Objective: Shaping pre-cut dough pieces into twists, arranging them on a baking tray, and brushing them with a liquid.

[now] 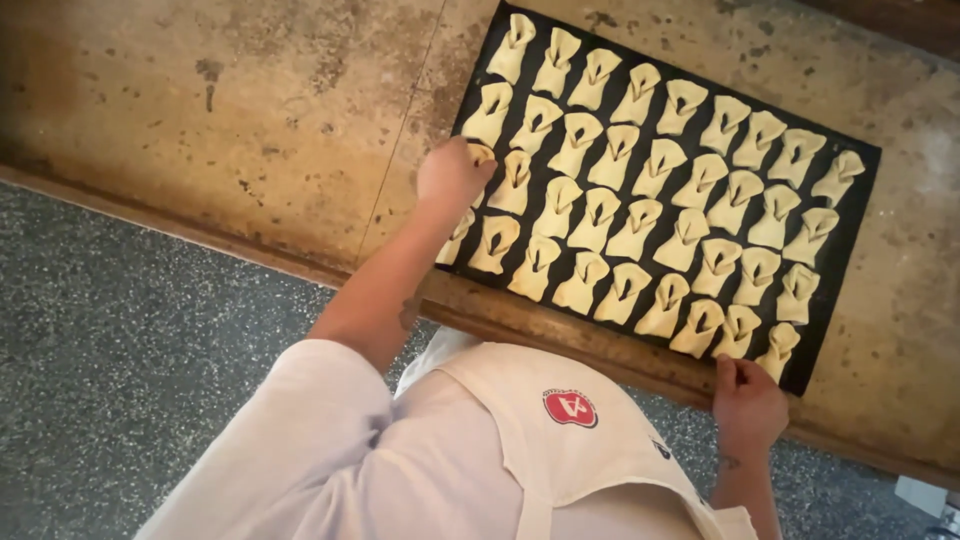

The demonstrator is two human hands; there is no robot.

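White apron (pixel 560 450), left hand (pixel 452 172) clasping dark tray (pixel 860 160) edge, right hand (pixel 747 402) gripping near corner, pastries (pixel 640 215) in rows

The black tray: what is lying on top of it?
Rows of folded raw pastry pieces cover the black tray. The left hand rests over one piece at its end; the right hand grips its near corner, hiding that edge.
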